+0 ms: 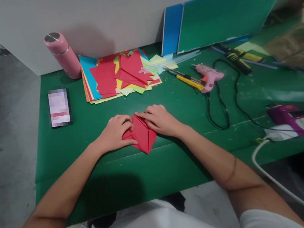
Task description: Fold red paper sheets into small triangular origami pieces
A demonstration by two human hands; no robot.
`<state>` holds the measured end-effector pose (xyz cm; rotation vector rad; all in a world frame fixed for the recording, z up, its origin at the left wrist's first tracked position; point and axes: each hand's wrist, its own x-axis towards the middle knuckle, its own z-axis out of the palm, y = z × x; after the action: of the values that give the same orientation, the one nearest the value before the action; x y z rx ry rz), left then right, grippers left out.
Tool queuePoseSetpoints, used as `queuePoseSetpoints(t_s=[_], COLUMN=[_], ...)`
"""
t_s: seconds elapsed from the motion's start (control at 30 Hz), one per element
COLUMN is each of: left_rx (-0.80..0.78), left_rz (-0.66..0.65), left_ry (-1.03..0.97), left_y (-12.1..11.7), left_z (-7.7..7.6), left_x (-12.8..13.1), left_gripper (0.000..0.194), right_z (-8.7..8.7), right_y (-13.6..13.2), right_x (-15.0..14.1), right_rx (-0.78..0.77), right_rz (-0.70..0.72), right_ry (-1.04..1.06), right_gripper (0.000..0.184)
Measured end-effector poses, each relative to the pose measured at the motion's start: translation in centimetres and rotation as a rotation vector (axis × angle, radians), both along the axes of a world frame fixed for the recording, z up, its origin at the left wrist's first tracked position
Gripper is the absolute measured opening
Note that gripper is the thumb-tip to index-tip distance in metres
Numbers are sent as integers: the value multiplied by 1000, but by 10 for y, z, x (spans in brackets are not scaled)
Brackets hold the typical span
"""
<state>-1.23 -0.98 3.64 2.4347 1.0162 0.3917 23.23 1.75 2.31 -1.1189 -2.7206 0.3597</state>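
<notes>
A folded sheet of red paper lies on the green table in front of me, one pointed corner toward my body and creases across its face. My left hand grips its left side, the fingers curled over the edge and the thumb low on the paper. On the upper right side, my right hand holds the paper, its index finger reaching to the top corner. The undersides of both hands are hidden.
Colored paper sheets are piled behind, beside a pink bottle. A blurred-out rectangular item lies at left. Rightward are a yellow utility knife, a pink glue gun, clear sticks, and a power strip with cables.
</notes>
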Motion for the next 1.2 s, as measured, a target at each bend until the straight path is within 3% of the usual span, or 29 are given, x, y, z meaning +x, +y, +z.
queuePoseSetpoints(t_s=[0.17,0.3,0.5,0.73,0.83,0.9,1.0,1.2], left_rx=[-35,-94,-124,-72,-59,-40,-2,47], left_rz=[-29,-136,-156,-17,81,172,246,150], left_ry=[18,15,-7,-22,-40,-50,-17,-7], left_y=[-1,3,4,-2,-5,-7,-10,-9], left_z=[2,5,6,-1,-5,-8,-9,-9], left_x=[0,-3,-4,2,6,8,9,9], left_gripper=[44,26,17,23,50,61,52,36], right_z=[-4,-3,-3,-5,-4,-4,-4,-3], right_y=[1,1,1,1,0,-1,0,0], right_x=[0,1,0,0,-1,-1,-1,-1], right_rx=[33,15,24,44,44,20,-54,-322], right_rz=[16,14,13,11,1,-10,-39,-102], right_ry=[16,30,24,18,18,50,178,540], right_gripper=[44,43,43,43,43,43,39,27])
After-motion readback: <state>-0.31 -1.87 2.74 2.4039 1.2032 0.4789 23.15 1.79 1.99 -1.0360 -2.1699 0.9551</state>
